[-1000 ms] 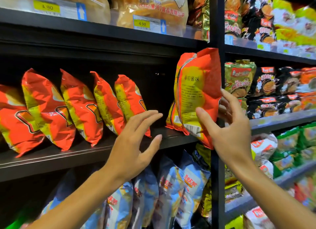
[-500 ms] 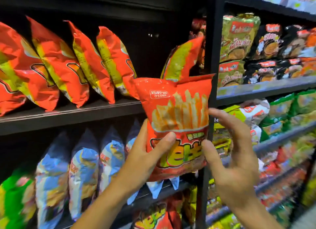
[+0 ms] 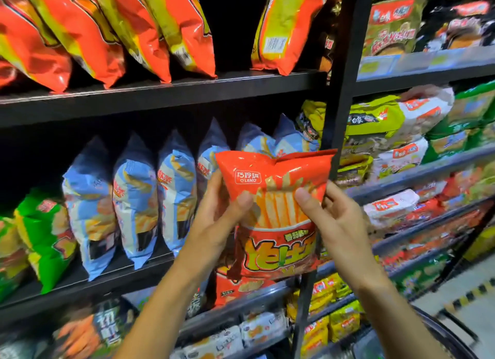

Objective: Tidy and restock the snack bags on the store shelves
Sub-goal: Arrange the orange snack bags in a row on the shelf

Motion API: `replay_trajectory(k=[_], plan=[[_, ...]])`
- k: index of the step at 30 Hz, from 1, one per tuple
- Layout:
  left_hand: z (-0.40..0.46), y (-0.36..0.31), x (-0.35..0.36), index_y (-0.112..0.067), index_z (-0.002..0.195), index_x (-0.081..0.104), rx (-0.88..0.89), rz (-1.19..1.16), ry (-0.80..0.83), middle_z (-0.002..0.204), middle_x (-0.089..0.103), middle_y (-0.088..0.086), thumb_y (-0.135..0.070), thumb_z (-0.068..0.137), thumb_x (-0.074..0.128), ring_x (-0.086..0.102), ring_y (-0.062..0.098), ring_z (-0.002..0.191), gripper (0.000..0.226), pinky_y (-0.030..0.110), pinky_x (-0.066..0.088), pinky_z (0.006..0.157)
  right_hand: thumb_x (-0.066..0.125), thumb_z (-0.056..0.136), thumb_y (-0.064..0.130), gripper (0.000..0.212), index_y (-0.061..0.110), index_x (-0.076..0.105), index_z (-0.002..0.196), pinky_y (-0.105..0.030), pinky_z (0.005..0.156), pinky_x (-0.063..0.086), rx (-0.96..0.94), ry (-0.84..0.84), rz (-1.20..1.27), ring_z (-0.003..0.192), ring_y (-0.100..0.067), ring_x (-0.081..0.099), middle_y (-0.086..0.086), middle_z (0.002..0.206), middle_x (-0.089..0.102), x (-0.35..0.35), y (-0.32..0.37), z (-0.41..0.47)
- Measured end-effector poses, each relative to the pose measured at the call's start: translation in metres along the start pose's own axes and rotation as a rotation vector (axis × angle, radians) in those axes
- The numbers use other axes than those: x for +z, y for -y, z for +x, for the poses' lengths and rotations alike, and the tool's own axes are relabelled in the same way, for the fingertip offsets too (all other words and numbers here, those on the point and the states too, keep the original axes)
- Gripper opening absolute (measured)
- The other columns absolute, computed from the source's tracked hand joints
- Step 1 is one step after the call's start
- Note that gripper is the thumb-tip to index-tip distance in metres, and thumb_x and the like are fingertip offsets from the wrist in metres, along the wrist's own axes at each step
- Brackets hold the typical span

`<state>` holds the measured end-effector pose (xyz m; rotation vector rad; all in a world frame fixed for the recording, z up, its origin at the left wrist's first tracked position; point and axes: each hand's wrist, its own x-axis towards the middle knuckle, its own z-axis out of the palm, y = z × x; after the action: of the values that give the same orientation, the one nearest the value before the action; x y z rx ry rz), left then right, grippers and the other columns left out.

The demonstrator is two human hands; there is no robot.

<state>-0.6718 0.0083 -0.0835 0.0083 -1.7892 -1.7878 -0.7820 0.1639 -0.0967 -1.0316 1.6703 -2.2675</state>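
From the head view, I have both hands on the red bag; my left hand grips its left edge, thumb across the front near the printed fries and fingers hidden behind; my right hand grips the right edge the same way, thumb on the front, fingers wrapped out of sight behind the foil. The bag hangs in the air between the two grips, in front of the blue bags on the middle shelf and just left of the black upright post.

The relation I think the next move turns on: the matching red bags stand on the upper shelf, above and mostly to the left of my grip; there is a dark gap in that row, straight above the bag I hold; my left hand is the nearer one to the row, my right nearer the post.

The bag's long axis runs up and down; its sealed top edge points up, tilted slightly, and its printed front faces me; the shelved red bags lean instead with their edges toward me, so I judge a turn is needed before it slots in.
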Motion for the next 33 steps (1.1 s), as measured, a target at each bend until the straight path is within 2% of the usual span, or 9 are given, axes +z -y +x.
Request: replay_trajectory(k=[3,7,11,15,19,22,26,31,33], plan=[[-0.010,0.004,0.015,-0.012,0.119,0.064,0.036,0.027,-0.184,0.100,0.078,-0.006,-0.026,0.090,0.074,0.073,0.006,0.093,0.034,0.017,0.055,0.078,0.073,0.089,0.036,0.033,0.019,0.071,0.118,-0.037,0.094,0.058,0.050,0.032,0.038,0.109,-0.020,0.073,-0.003,0.113,0.078,-0.003,-0.023,-0.011],[-0.039,0.026,0.024,-0.018,0.108,0.071,0.012,0.011,-0.387,0.101,0.079,-0.001,-0.027,0.087,0.081,0.074,0.009,0.093,0.025,0.021,0.057,0.078,0.069,0.093,0.032,0.036,0.016,0.065,0.126,-0.042,0.102,0.055,0.098,0.174,0.063,0.117,-0.021,0.069,-0.003,0.122,0.074,-0.016,-0.043,-0.020],[-0.075,0.040,0.033,-0.025,0.104,0.076,-0.042,0.075,-0.474,0.106,0.079,0.003,-0.023,0.082,0.078,0.073,0.013,0.098,0.023,0.024,0.057,0.083,0.070,0.091,0.052,0.048,0.016,0.071,0.122,-0.031,0.097,0.054,0.119,0.225,0.186,0.118,-0.025,0.067,-0.007,0.125,0.073,-0.033,-0.046,-0.026],[-0.104,0.043,0.045,-0.020,0.107,0.073,-0.086,0.147,-0.475,0.105,0.079,0.002,-0.013,0.082,0.073,0.074,0.011,0.097,0.026,0.021,0.056,0.082,0.073,0.088,0.029,0.023,0.012,0.077,0.102,-0.028,0.083,0.057,0.167,0.201,0.088,0.098,-0.021,0.074,-0.007,0.104,0.078,-0.037,-0.046,-0.041],[-0.128,0.040,0.041,-0.007,0.123,0.064,-0.184,0.079,-0.458,0.119,0.075,0.010,-0.024,0.078,0.078,0.071,0.024,0.112,0.050,0.029,0.056,0.088,0.077,0.085,0.024,0.012,0.012,0.076,0.085,-0.023,0.069,0.056,0.236,0.154,0.117,0.076,-0.012,0.071,-0.005,0.082,0.078,-0.028,-0.044,-0.064],[-0.143,0.034,0.040,-0.009,0.123,0.068,-0.261,-0.012,-0.473,0.122,0.074,0.013,-0.031,0.073,0.079,0.071,0.029,0.113,0.056,0.034,0.058,0.088,0.072,0.085,0.025,0.020,0.006,0.074,0.087,-0.026,0.070,0.057,0.267,0.155,0.104,0.078,-0.018,0.072,-0.008,0.084,0.076,-0.017,-0.043,-0.079],[-0.160,0.026,0.042,-0.008,0.111,0.072,-0.356,-0.021,-0.654,0.104,0.078,0.014,-0.026,0.072,0.090,0.076,0.034,0.097,0.047,0.044,0.064,0.078,0.071,0.085,0.027,0.023,0.005,0.073,0.092,-0.028,0.071,0.058,0.301,0.205,0.070,0.083,-0.021,0.074,-0.008,0.086,0.076,-0.001,-0.040,-0.101],[-0.190,0.015,0.029,-0.010,0.100,0.076,-0.287,0.006,-0.732,0.094,0.079,0.011,-0.024,0.070,0.087,0.078,0.029,0.088,0.035,0.034,0.062,0.068,0.077,0.082,0.025,0.035,0.005,0.070,0.109,-0.031,0.077,0.061,0.371,0.377,0.036,0.094,-0.022,0.076,-0.008,0.099,0.078,0.022,-0.026,-0.127],[-0.202,0.009,0.023,-0.008,0.100,0.076,-0.239,0.042,-0.721,0.093,0.079,0.010,-0.022,0.073,0.081,0.078,0.027,0.087,0.031,0.033,0.062,0.069,0.081,0.077,0.027,0.037,0.005,0.071,0.104,-0.030,0.073,0.061,0.363,0.332,0.011,0.089,-0.022,0.077,-0.008,0.095,0.078,0.035,-0.019,-0.139]])
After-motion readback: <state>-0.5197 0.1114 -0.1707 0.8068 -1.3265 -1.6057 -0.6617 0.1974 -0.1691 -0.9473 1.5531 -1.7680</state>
